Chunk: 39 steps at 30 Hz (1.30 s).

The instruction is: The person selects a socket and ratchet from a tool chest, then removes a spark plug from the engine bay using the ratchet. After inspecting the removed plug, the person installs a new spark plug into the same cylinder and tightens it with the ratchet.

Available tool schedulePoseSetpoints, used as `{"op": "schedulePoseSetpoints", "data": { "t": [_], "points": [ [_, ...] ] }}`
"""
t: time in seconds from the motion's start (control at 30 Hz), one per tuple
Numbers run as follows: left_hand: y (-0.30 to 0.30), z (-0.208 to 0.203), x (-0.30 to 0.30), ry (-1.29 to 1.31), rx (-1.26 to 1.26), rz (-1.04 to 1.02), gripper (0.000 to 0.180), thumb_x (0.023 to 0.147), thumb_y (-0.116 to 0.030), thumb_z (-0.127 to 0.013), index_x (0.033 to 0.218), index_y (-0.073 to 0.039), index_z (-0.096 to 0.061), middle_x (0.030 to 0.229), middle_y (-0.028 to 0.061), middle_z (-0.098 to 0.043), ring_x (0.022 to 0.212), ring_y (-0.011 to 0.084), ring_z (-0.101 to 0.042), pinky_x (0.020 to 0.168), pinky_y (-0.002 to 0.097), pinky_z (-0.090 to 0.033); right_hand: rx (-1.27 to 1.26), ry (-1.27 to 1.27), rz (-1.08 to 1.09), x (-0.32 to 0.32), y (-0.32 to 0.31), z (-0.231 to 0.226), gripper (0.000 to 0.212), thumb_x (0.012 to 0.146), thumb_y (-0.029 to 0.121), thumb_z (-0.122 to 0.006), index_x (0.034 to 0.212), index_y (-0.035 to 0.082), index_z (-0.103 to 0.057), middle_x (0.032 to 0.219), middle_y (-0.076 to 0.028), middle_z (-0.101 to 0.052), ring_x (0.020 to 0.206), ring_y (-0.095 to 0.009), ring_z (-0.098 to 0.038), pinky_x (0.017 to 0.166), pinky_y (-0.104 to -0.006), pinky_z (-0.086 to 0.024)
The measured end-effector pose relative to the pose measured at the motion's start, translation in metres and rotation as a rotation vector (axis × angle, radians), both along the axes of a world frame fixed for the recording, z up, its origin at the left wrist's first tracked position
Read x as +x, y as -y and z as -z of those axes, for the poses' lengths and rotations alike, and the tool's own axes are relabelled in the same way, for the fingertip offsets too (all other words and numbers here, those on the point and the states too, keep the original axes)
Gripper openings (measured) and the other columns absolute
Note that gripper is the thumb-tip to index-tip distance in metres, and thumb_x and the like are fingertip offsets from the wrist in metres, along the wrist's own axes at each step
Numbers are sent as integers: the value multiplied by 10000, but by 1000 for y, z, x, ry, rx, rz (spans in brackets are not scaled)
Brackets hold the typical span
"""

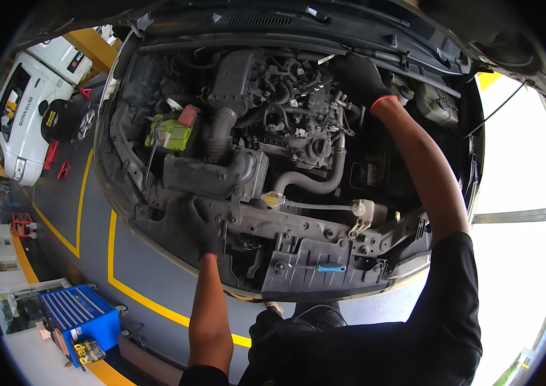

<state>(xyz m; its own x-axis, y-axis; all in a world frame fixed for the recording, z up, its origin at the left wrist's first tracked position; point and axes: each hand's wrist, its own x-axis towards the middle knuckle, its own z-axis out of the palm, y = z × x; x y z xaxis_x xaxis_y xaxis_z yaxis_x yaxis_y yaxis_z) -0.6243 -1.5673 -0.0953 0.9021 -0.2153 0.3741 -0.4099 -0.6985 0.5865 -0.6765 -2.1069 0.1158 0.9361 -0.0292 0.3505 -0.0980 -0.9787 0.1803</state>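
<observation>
A vehicle's engine bay, seen from above, with a person in dark clothing leaning over it from the lower edge of the frame. The right hand [358, 78], in a black glove with a red cuff, reaches to the rear of the bay at upper right of centre, beside the engine [305, 119], which occupies the upper middle of the frame. A small pale strip [326, 58] shows by its fingers; whether they grasp it, one cannot tell. The left hand [194, 224], likewise gloved, lies at the front edge of the bay, left of centre, just below the black intake duct [199, 175]; its fingers blend into the dark parts, so its grip cannot be judged. A battery [169, 133] with a yellow-green cover sits in the left of the bay. A blue-handled tool [331, 267] lies on the black front panel [305, 280] at lower centre. At lower left stands a blue tool chest [102, 330]; at upper left, a white vehicle [46, 90].
</observation>
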Motion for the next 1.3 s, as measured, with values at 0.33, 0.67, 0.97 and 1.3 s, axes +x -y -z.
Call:
{"op": "schedulePoseSetpoints", "data": {
  "t": [0.33, 0.67, 0.97, 1.3],
  "points": [
    [-2, -10, 6, 95, 100, 6, 340, 1131, -232, -557, 1351, 5, -665, 1277, 261, -694, 1216, 474, -650, 1038, 579, -503, -57, -153, -50, 75, 20, 50, 205, 907, 53, -690, 1082, 91, -790, 1083, -156, -784, 1047, -364, -779, 802, -493, -657],
    [-5, -7, 8, 138, 200, -26, 335, 1112, -260, -583, 1335, -32, -685, 1306, 213, -709, 1228, 448, -652, 1062, 586, -486, 156, -153, -110, 117, 31, 132, 154, 934, 54, -665, 1023, 50, -791, 1024, -232, -795, 1009, -462, -791, 847, -545, -658],
    [-6, -7, 6, 120, 190, -32, 331, 1111, -251, -593, 1355, -48, -687, 1337, 209, -698, 1243, 444, -643, 1065, 592, -482, 362, -127, -19, 124, 29, 174, 205, 936, 65, -666, 1105, 31, -777, 1050, -259, -782, 992, -468, -768, 872, -564, -627],
    [-10, -7, 6, 101, 205, -45, 313, 1114, -243, -593, 1330, -40, -694, 1307, 211, -702, 1227, 452, -639, 1060, 589, -483, 214, -227, 214, 120, -10, 118, 203, 981, 201, -666, 1045, 99, -829, 1054, -208, -823, 970, -422, -812, 832, -556, -648]
  ]
}}
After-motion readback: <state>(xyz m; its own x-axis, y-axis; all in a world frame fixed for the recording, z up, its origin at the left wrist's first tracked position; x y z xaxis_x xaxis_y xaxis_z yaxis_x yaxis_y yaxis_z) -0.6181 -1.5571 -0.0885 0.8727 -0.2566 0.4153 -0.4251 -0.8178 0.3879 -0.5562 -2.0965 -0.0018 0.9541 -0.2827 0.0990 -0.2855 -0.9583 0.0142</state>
